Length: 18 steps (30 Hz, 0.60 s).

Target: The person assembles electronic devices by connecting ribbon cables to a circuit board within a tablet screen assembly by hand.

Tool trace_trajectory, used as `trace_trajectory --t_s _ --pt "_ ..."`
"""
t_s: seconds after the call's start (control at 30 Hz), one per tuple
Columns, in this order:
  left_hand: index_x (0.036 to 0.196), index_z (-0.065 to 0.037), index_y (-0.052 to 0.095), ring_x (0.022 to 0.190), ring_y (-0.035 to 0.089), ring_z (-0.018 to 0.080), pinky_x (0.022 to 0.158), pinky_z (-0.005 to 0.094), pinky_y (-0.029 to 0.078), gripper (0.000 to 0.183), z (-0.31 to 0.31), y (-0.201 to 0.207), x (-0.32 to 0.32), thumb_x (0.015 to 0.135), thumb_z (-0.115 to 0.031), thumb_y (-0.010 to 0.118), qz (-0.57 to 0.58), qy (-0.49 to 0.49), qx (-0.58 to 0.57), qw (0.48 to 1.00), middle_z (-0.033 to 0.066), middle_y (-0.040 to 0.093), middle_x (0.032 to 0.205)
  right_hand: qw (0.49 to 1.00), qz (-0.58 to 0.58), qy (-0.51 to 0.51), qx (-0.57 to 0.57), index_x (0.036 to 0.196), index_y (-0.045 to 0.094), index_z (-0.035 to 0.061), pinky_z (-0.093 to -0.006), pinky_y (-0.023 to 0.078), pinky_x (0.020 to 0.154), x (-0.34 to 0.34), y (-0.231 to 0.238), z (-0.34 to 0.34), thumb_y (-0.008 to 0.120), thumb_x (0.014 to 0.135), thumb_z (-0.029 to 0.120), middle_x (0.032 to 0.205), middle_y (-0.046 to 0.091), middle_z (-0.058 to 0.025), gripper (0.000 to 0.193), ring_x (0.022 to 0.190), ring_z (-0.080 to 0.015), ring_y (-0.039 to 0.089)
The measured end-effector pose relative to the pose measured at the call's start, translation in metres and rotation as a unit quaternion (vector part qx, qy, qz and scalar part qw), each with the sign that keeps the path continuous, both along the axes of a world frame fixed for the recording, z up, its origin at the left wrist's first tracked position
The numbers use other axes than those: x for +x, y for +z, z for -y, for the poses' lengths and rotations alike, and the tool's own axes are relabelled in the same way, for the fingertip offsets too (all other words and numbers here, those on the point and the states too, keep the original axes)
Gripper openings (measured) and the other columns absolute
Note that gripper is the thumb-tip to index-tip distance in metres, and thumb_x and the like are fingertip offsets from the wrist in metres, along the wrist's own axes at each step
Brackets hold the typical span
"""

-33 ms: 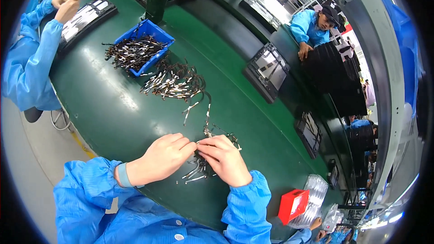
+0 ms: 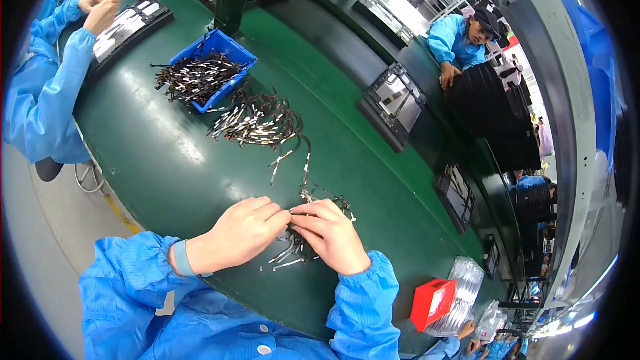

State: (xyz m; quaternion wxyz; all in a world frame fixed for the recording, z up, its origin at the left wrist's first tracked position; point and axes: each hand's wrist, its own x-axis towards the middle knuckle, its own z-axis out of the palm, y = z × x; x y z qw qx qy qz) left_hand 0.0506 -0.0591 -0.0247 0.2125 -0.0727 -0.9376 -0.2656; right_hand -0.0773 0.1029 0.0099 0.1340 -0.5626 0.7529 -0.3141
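Observation:
My left hand point(image 2: 248, 228) and my right hand point(image 2: 328, 235) meet fingertip to fingertip over the green bench, both closed in a pinch. Between them a tiny bit of a thin cable point(image 2: 291, 211) shows; the fingers hide the rest. Under and beside my right hand lies a small loose pile of short black cables point(image 2: 293, 251) with pale ends, partly covered by that hand. More thin cables point(image 2: 333, 197) lie tangled just beyond the fingertips. Farther off, a larger heap of black cables with white and silver ends point(image 2: 257, 123) spreads on the bench.
A blue bin point(image 2: 245, 55) heaped with dark cables stands beyond the heap, near a green post point(image 2: 235, 0). Flat black device housings point(image 2: 395, 103) rest along the right. A red box point(image 2: 432, 303) sits at lower right. Co-workers are at far left and upper right.

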Motion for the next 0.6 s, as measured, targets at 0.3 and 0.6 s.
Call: trace_trajectory --t_s 0.3,0.6 --pt "0.109 -0.003 0.061 0.11 0.057 0.0268 0.094 0.0388 0.046 0.034 0.004 -0.002 -0.015 0.08 -0.017 0.069 -0.03 0.018 -0.015 0.999 0.0105 0.061 0.115 0.953 0.154 -0.229 -0.128 0.104 0.072 0.0009 -0.0292 0.054 0.078 -0.011 -0.003 -0.052 0.065 0.085 -0.002 0.106 0.067 -0.012 0.021 0.092 -0.0182 0.064" --pt "0.115 -0.002 0.059 0.113 0.056 0.0279 0.101 0.0404 0.041 0.043 0.029 -0.02 -0.076 0.087 -0.035 0.062 -0.071 -0.058 -0.133 0.987 0.0121 0.063 0.112 0.867 0.39 -0.262 -0.164 0.104 0.069 -0.0054 -0.0286 0.056 0.075 0.004 -0.016 -0.074 0.06 0.092 0.0 0.106 0.067 -0.015 0.016 0.09 -0.0182 0.066"
